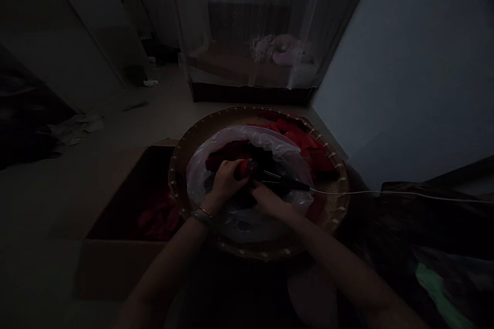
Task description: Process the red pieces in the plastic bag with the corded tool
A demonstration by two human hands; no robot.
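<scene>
In dim light, my left hand (227,181) is closed around a small red piece (244,167) with a dark end; its exact kind is too dark to make out. My right hand (268,199) lies just to the right and lower, its fingertips hidden among dark material. An open clear plastic bag (200,149) surrounds both hands, with dark and red pieces inside. Above my right hand lies a corded tool with a black handle (295,183) and thin metal rods pointing left. The bag sits in a round woven bamboo tray (172,175).
Red cloth-like pieces (297,136) lie at the tray's far right. A white cord (386,193) runs right from the tool. A cardboard box (116,262) with red material stands left. A netted bed (231,64) is behind, and a pale wall (417,77) on the right.
</scene>
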